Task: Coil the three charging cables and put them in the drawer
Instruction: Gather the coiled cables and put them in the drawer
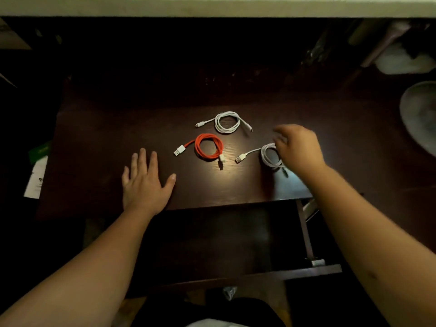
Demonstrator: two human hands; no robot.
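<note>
Three coiled cables lie on the dark desk (94, 142). A white cable (227, 122) is farthest back, and a red cable (208, 147) with white plugs sits in the middle. A second white cable (267, 154) lies to the right. My right hand (298, 147), blurred, is over the right part of that coil with its fingers curled down; whether they grip it is hidden. My left hand (144, 182) rests flat on the desk, fingers spread, left of the red cable. The drawer (306, 271) stands pulled out below the desk's front edge, its inside dark.
A pale round object (422, 119) sits at the right edge, with white clutter (401, 62) behind it. Papers (36, 178) lie to the left, off the desk. A light wall or ledge (212, 7) runs along the back.
</note>
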